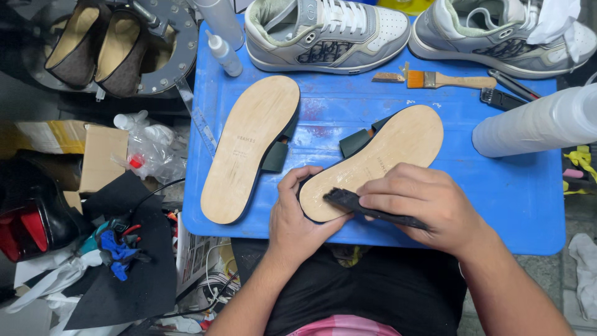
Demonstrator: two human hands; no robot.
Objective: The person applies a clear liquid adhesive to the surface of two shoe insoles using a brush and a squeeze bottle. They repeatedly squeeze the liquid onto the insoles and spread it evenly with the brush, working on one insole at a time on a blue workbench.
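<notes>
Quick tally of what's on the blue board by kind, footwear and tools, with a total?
Upturned sandals, tan soles: 2
Grey-and-white sneakers: 2
Wooden-handled brush: 1
Small squeeze bottle: 1
Dark strip in right hand: 1
Total: 7
Left hand steadies the nearer sandal.

Brown cardboard box [93, 155] left of blue table [522, 199]
</notes>
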